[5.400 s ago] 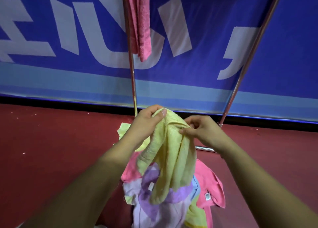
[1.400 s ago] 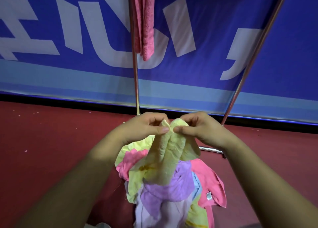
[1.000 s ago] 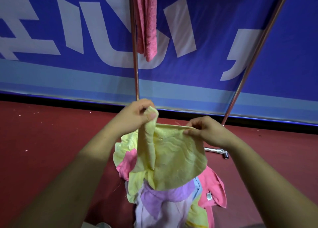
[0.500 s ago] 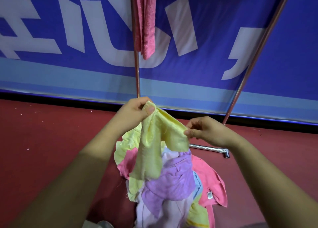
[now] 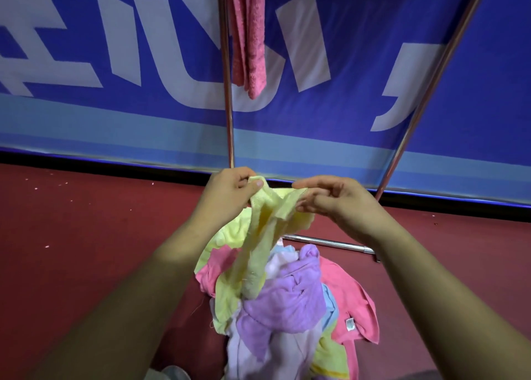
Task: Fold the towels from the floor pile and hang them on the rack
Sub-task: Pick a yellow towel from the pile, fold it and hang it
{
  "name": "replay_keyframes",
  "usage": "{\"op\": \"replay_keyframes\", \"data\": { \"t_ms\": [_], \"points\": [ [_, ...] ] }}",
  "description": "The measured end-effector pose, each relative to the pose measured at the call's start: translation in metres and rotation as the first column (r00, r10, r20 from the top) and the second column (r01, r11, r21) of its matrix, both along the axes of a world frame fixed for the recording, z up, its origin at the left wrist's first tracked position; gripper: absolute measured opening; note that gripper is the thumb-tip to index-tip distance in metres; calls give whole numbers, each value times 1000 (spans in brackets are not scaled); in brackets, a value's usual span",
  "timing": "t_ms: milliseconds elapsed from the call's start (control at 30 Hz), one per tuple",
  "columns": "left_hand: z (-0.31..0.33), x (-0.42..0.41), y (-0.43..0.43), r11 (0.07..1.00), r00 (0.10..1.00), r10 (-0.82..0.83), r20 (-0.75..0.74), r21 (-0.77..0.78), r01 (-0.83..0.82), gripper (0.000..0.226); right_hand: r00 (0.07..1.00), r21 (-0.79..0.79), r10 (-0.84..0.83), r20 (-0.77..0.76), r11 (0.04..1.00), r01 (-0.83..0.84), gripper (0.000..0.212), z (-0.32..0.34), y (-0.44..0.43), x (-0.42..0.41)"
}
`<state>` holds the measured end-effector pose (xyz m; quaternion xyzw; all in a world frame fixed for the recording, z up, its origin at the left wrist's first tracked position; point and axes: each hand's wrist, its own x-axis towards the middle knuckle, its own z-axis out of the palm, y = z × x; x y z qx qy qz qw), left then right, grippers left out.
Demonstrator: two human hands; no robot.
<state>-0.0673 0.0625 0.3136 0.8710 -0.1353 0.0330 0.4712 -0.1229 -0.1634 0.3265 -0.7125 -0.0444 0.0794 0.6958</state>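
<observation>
The yellow towel (image 5: pixel 260 236) is pinched at its top edge by the left hand (image 5: pixel 230 191) and right hand (image 5: pixel 330 198); its length hangs straight down over the floor pile (image 5: pixel 287 308); the rack (image 5: pixel 227 92) is seen beyond.

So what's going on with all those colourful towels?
A person is holding a yellow towel up with both hands: the left hand grips one end and the right hand pinches its top edge. It hangs crumpled, not yet folded, above the pile of towels on the red floor. One pink towel hangs on the rack.
</observation>
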Motion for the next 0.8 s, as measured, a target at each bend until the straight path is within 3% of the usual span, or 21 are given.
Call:
{"op": "replay_keyframes", "data": {
  "t_ms": [100,133,233,333,433,533,633,700,800],
  "points": [
    [3,-3,-1,997,996,-70,-53,7,70,12,992,-394,18,127,919,34,19,2,-4,-2],
    [5,-4,-2,994,992,-109,-60,14,110,15,988,-459,2,154,886,69,13,1,-4,-2],
    [5,-7,-6,973,971,-226,-78,24,228,29,981,-434,-32,193,893,114,11,0,-3,-2],
    [8,-15,-14,938,926,-340,-167,8,346,14,975,-392,-49,215,910,132,18,3,1,-3],
    [6,-21,-17,878,875,-452,-173,88,471,43,976,-321,-94,195,934,154,23,0,5,-2],
    [2,-19,-18,892,917,-398,-11,228,390,30,975,-311,-118,190,935,174,23,-4,5,1],
    [5,-14,-15,931,940,-328,93,200,305,17,976,-301,-109,188,940,163,22,-5,0,2],
    [10,-13,-11,926,935,-347,77,183,329,21,976,-379,-56,208,916,133,20,-7,-4,2],
    [18,-14,-5,909,917,-397,45,157,386,23,968,-609,127,218,792,33,19,-20,-8,6]
  ]
}}
